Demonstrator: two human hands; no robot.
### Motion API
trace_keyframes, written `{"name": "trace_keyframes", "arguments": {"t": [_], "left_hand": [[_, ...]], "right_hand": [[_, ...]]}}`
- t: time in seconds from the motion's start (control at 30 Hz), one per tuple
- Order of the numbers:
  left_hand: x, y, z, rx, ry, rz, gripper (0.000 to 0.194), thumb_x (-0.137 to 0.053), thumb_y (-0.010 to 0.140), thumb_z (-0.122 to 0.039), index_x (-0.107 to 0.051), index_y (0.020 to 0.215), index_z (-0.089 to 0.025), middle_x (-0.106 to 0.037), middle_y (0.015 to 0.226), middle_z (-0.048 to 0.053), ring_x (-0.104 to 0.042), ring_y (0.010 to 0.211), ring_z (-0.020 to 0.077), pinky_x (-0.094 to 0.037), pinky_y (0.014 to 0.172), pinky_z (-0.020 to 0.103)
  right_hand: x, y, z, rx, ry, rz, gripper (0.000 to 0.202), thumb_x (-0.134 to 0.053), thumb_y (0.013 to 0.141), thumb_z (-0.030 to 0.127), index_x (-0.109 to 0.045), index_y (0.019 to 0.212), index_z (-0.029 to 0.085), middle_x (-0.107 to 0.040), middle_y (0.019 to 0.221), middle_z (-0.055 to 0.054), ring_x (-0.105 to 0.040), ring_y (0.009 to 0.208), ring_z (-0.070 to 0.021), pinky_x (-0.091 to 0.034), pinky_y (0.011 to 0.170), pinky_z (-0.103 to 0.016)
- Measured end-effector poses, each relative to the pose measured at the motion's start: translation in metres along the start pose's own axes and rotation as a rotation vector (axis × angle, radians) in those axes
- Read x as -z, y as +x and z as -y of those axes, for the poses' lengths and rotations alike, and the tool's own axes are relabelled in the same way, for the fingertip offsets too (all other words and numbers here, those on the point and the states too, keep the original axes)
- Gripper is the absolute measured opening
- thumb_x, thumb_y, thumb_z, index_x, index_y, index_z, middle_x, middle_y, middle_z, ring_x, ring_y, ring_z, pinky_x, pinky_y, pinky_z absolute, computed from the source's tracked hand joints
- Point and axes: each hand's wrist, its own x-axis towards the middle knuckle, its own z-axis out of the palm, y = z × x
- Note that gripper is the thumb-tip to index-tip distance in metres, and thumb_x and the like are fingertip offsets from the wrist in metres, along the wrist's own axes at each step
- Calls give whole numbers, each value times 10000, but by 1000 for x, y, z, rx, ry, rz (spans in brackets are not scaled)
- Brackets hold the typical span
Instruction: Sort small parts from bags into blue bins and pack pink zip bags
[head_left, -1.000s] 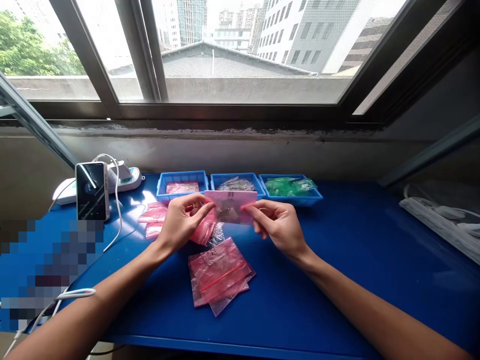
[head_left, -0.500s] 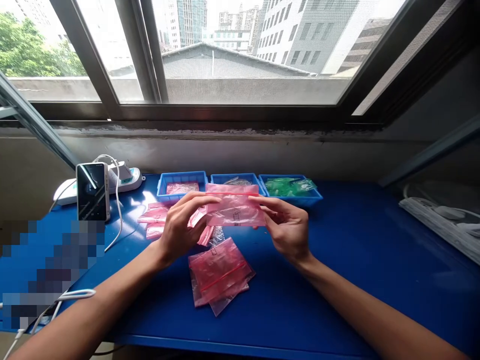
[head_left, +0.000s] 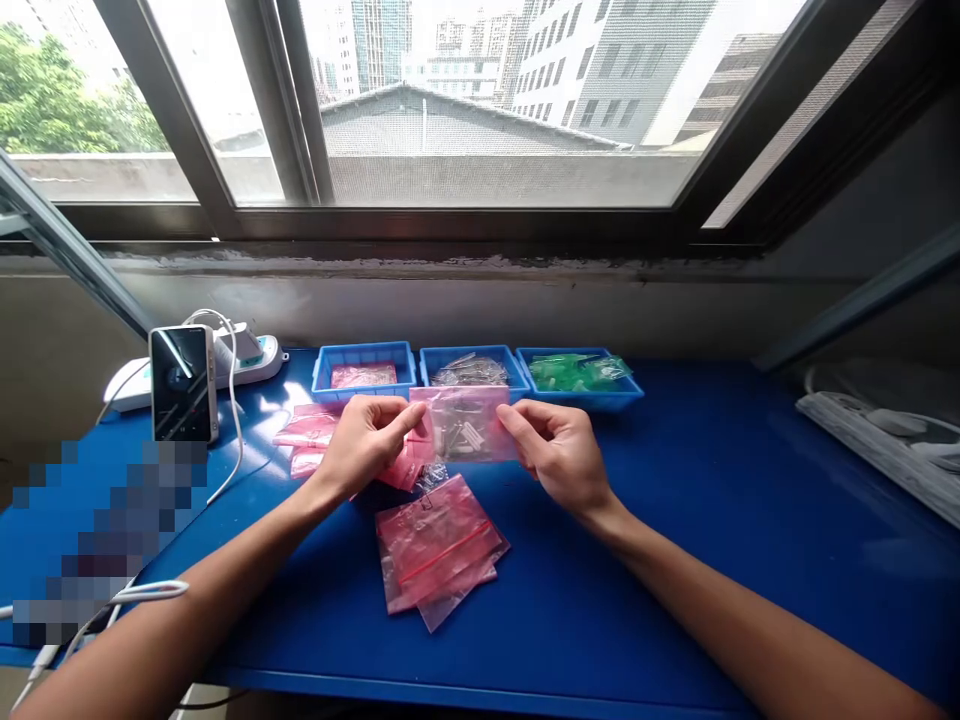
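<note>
A pink clear bag (head_left: 469,425) is held up between both hands, with small metallic and white pieces showing in it. My left hand (head_left: 371,440) pinches its left end, and my right hand (head_left: 555,450) pinches its right end. Below the hands, pink zip bags (head_left: 442,550) lie overlapping on the blue table (head_left: 675,600). More pink bags (head_left: 307,430) lie beyond my left forearm. A clear packet (head_left: 433,475) shows partly under the held bag.
Three blue trays line the back: the left tray (head_left: 322,372) holds pink bags, the middle (head_left: 517,378) metallic pieces, the right (head_left: 600,402) green bags. A phone (head_left: 182,385), power strip (head_left: 251,365) and cables stand left; another strip (head_left: 877,440) is right.
The held bag has come down slightly and turned, and the pieces in it now show. Both hands have changed from extended fingers to thumb pinches at its ends. More of the middle tray shows.
</note>
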Motion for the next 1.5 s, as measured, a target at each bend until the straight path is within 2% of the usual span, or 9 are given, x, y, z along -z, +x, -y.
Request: {"name": "trace_keyframes", "arguments": {"t": [0.17, 0.43, 0.57, 0.67, 0.87, 1.07, 1.2, 1.3, 1.5], "left_hand": [[0, 0, -1, 48, -29, 1, 502, -700, 864, -618, -648, 660, -161, -403, 427, -67, -309, 373, 71, -220, 389, 209], [-2, -3, 4, -111, 35, -30, 432, -615, 979, -482, -716, 743, -135, -387, 484, -68, -313, 417, 63, -219, 389, 193], [-2, -6, 6, -301, 177, -95, 309, -599, 1003, -345, -735, 812, -144, -589, 530, -33, -506, 434, 83, -393, 433, 189], [-3, -9, 9, -512, 345, -182, 160, -611, 949, -141, -770, 947, -159, -812, 849, 43, -735, 681, 138, -572, 641, 218], [-3, -11, 8, -806, 429, -275, 334, -548, 922, 3, -758, 1116, -169, -822, 1027, 68, -763, 947, 165, -603, 818, 254], [-3, -10, 7, -655, 420, -287, 138, -651, 956, -157, -763, 875, -156, -692, 755, 32, -611, 702, 153, -500, 649, 255], [-6, -7, 8, -401, 325, -204, 327, -640, 980, -341, -690, 711, -162, -571, 654, 1, -504, 630, 142, -411, 594, 255], [2, 0, 4, -299, 191, -195, 341, -603, 974, -391, -652, 724, -164, -591, 683, 3, -513, 639, 142, -393, 596, 251], [60, 27, 1, -215, 278, -564, 399, -575, 926, -504, -630, 718, -168, -526, 632, -17, -430, 577, 128, -334, 560, 252]], "right_hand": [[0, 2, 1, -77, 42, 19, 521, -780, 814, 615, -585, 582, 191, -436, 396, 52, -355, 329, -78, -269, 333, -220], [3, 3, -4, -7, 83, 10, 366, -825, 826, 502, -724, 733, 163, -474, 403, 64, -381, 316, -68, -281, 320, -194], [3, 4, -8, 65, 131, -2, 232, -834, 841, 380, -739, 837, 169, -628, 510, 35, -464, 313, -74, -356, 328, -196], [3, 4, -9, 172, 122, -27, 113, -801, 852, 275, -765, 896, 178, -756, 717, -23, -651, 452, -125, -499, 416, -218], [3, 1, -9, 294, 63, -77, 109, -758, 856, 184, -815, 944, 214, -808, 959, -50, -758, 680, -172, -613, 521, -240], [2, -1, -5, 225, 73, -36, 136, -780, 881, 303, -772, 835, 174, -729, 634, -14, -614, 435, -119, -503, 429, -220], [-1, -4, -5, 145, -9, 35, 526, -662, 973, 455, -574, 535, 179, -449, 401, 42, -375, 332, -68, -285, 344, -209], [-2, -5, -6, 135, -11, 91, 567, -624, 990, 494, -561, 521, 180, -429, 413, 39, -364, 357, -73, -275, 365, -221], [-2, -5, -4, 144, -30, 145, 513, -608, 996, 456, -652, 576, 163, -460, 444, 30, -399, 381, -84, -311, 390, -225]]}}
